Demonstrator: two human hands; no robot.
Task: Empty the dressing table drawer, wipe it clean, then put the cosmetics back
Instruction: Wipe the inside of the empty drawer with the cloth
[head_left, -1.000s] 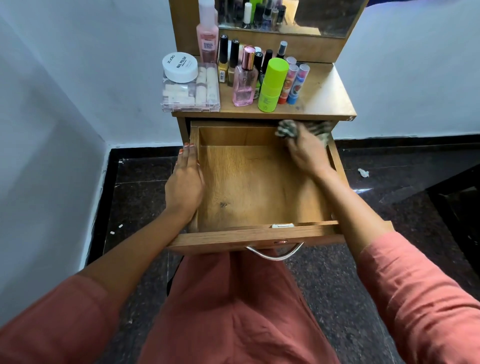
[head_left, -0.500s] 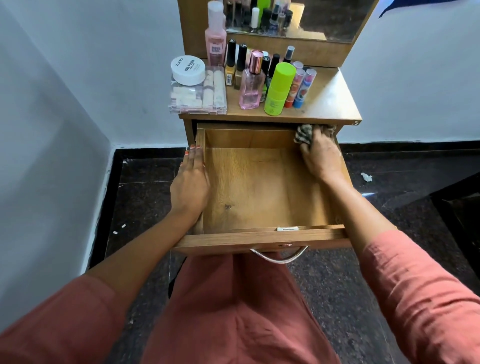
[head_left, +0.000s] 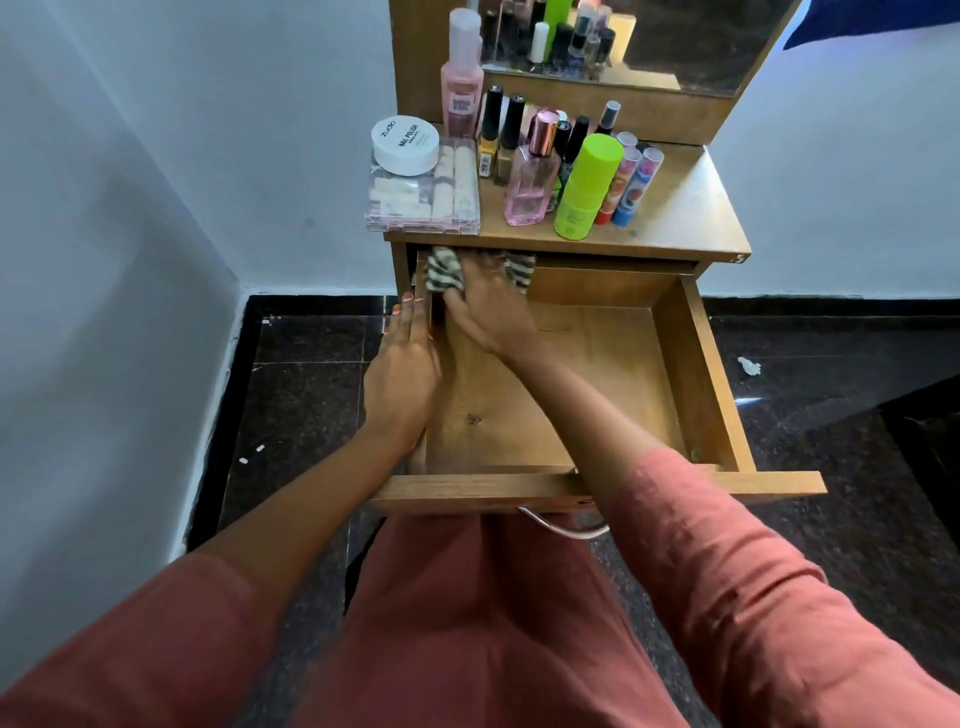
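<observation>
The drawer (head_left: 696, 364) stands pulled out in the middle of the frame, its wooden floor bare. The right hand (head_left: 485, 306) reaches across to the far left corner, fingers clenched down on a striped cloth (head_left: 444, 267); the cloth's far edge disappears under the lip of the desk (head_left: 691, 218), so how much of it lies back there is hidden. The left hand (head_left: 402, 374) lies flat along the drawer's left wall, fingers straight, grasping nothing, its palm side out of sight. The right forearm covers most of the metal handle (head_left: 561, 529) at the drawer front. Up on the desk, upper centre, the cosmetics crowd together: a white jar (head_left: 405, 144) on a clear box (head_left: 423, 195), a pink bottle (head_left: 532, 182), a green tube (head_left: 587, 187). Smaller bottles behind them overlap too much to sort out. The mirror (head_left: 675, 36) is cut off at the top.
</observation>
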